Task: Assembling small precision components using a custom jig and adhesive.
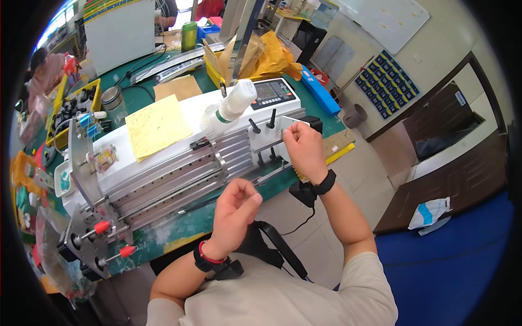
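Observation:
A long white bench machine [109,148] with metal rails [168,185] lies across the green table in front of me. My right hand [305,151] is closed at the metal plate [266,141] on its right end, beside black lever handles [271,119]. Whatever those fingers grip is hidden. Curled, with thumb close to the fingers, my left hand [235,213] hovers before the front rail; I cannot make out anything in it. A white bottle [238,100] and a yellow sheet of paper [157,127] rest on the housing, near a control panel [273,93].
Two red-tipped rods [101,227] jut out at the machine's left end. Behind it are a glass jar [113,102], a yellow bin [95,92] of black parts and a long blue box [321,93]. A black chair [283,250] stands below the table edge. Another person [43,73] is far left.

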Action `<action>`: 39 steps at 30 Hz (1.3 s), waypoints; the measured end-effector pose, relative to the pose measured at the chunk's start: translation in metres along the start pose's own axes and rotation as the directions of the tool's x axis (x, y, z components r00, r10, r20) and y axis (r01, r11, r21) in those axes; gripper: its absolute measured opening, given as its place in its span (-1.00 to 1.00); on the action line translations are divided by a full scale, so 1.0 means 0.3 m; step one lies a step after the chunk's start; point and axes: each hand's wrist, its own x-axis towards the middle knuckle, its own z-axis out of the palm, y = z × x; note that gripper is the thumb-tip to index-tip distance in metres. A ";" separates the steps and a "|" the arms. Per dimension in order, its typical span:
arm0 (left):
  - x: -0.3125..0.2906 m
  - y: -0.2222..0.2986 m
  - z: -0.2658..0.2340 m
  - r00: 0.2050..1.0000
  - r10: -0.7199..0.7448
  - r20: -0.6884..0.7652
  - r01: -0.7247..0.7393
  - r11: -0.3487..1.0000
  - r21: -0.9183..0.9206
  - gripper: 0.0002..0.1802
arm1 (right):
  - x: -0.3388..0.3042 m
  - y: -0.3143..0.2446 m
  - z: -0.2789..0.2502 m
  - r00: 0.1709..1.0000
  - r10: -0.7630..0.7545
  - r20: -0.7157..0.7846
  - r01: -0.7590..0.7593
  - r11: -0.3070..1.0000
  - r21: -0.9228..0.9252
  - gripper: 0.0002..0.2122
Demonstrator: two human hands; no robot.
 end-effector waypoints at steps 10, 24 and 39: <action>0.192 0.041 0.124 0.975 -0.180 0.131 0.215 0.910 -0.353 -0.43 | -0.297 -0.220 -0.190 0.816 0.331 0.474 -0.537 0.736 0.412 -0.84; -0.381 0.408 -0.173 0.866 0.246 0.435 -0.113 0.945 -0.308 -0.86 | -0.091 -0.083 0.030 0.587 0.388 0.710 -0.809 0.319 0.494 -0.89; -0.554 0.477 -0.202 0.860 0.510 -0.026 -0.417 0.730 0.541 -0.89 | -0.082 -0.186 0.057 0.560 0.420 0.714 -0.816 0.426 0.390 -0.86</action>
